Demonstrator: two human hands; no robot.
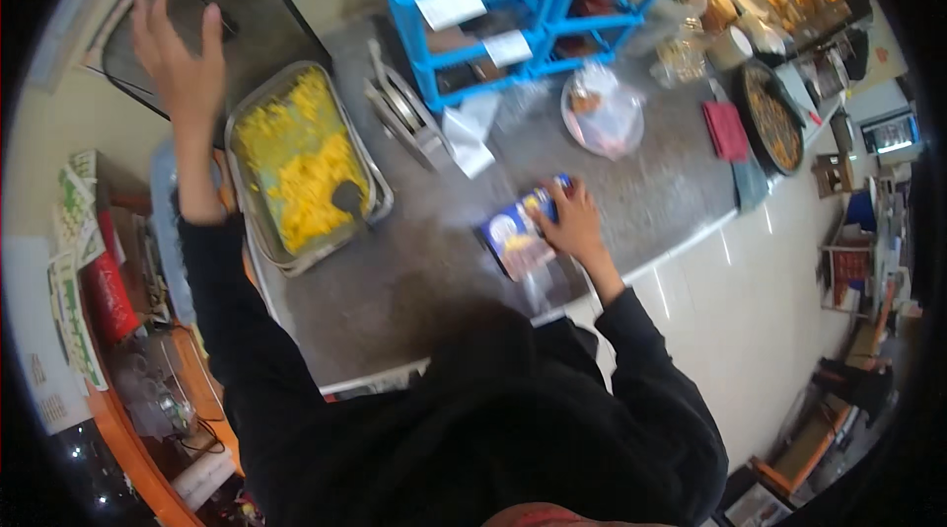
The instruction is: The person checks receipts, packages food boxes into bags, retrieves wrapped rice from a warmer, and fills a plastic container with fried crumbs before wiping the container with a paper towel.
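My left hand [177, 61] is raised with its fingers apart, holding nothing, in front of a large dark tray [244, 16] leaning on the wall. Below it on the counter sits a metal tray [285, 260] of yellow food with a dark spoon [346, 197] in it. My right hand [577, 223] rests on the right end of a blue printed box [518, 235] that lies on the grey counter, fingers over its edge. Between the tray and the box's far side stand a grey metal device [407, 112], of a kind I cannot tell, and crumpled white paper [472, 135].
Blue plastic baskets [481, 61] with white tags stand at the counter's back. A plastic-covered plate [603, 112], a folded red cloth [725, 131] and a round pan [773, 120] of food are to the right. An orange shelf [140, 453] is at lower left.
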